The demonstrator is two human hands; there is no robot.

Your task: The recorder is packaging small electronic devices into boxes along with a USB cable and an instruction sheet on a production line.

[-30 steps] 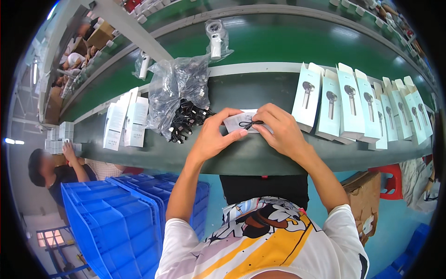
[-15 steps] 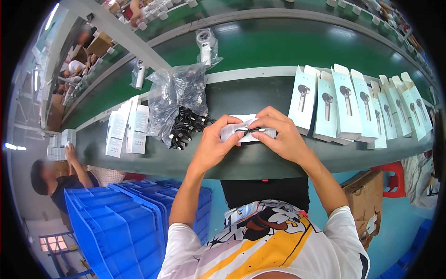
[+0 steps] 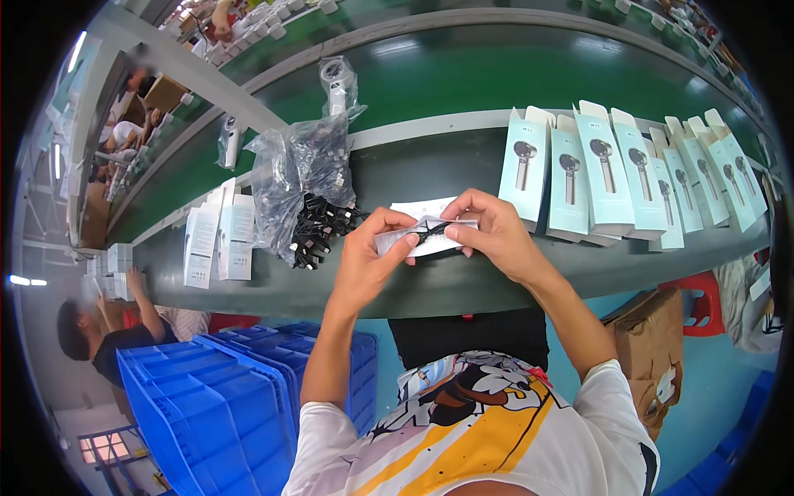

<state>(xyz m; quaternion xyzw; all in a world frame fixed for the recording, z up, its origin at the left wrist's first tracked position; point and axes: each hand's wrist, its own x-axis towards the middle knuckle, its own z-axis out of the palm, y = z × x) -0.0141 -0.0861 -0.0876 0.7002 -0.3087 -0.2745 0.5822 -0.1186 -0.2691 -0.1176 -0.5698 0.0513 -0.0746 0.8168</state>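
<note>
Paper leaflet with coiled black cable — light, flexible, held in two hands

Item: paper leaflet point(image 3: 389, 240), white, printed, bent or folded; black cable point(image 3: 430, 234) bundled against its near face.
Location: centre of the frame, over the dark bench point(image 3: 451, 289). A white sheet point(image 3: 415, 207) shows just behind; whether it joins the leaflet cannot be told.
Hands: left hand point(image 3: 364, 263) closed in a pinch on the leaflet's left end, thumb close by the cable; right hand point(image 3: 499, 236) likewise on the right end. Fingers behind the paper are partly hidden.
Handling (judged): very light. Paper thin, springy, easily creased, apt to slide or reopen if let go. Cable soft and pliable, its coil likely to loosen; end plugs probably the only stiff parts. Little risk of breakage.
Hold (judged): best at both ends — thumbs over the coil, fingers flat behind, pressure light.
Surroundings: plastic bag point(image 3: 281, 169) and loose black cables point(image 3: 318, 227), left of centre; pale-blue boxes point(image 3: 608, 186), right; further boxes point(image 3: 235, 248), left.
</note>
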